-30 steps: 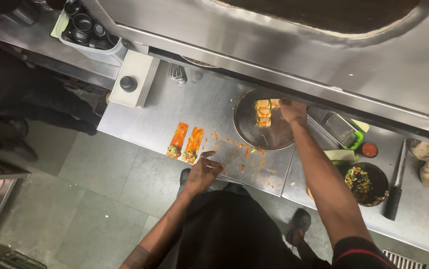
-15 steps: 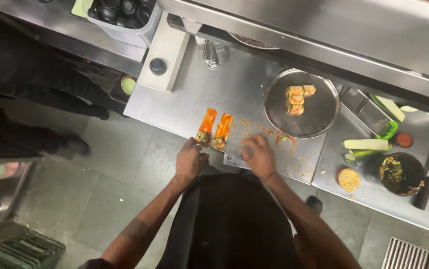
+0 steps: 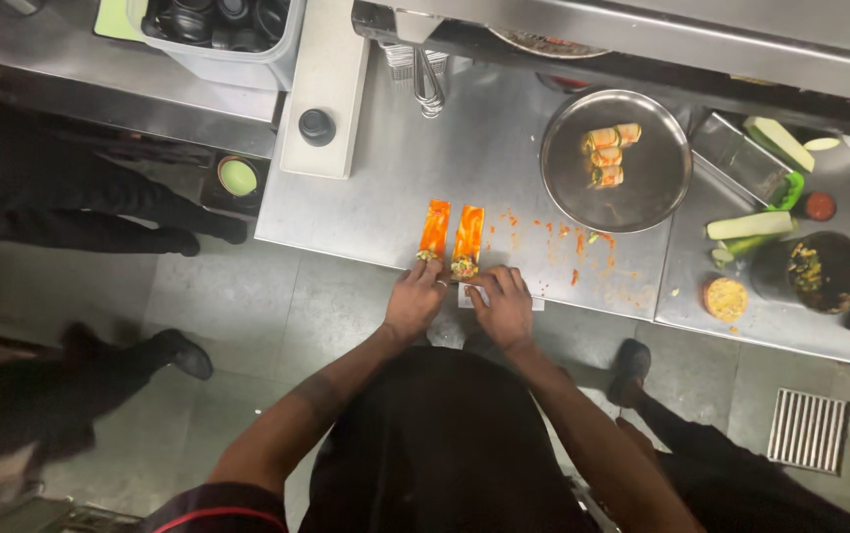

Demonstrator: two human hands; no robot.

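Both hands have closed in since half a second ago. Left hand [image 3: 415, 299]: fingertips touching near end of left orange strip [image 3: 434, 230], not gripping. Right hand [image 3: 504, 306]: fingers pinching filling end of right orange strip [image 3: 468, 238]. Strips lie side by side on steel counter [image 3: 386, 188], at 12 o'clock from hands. Round steel tray [image 3: 652, 188] with finished rolls [image 3: 607, 153] at 2 o'clock.

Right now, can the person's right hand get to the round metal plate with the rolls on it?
Probably yes. The right hand rests at the near counter edge by the orange strips, and the round metal plate lies up and to its right, with only bare counter and orange smears between.
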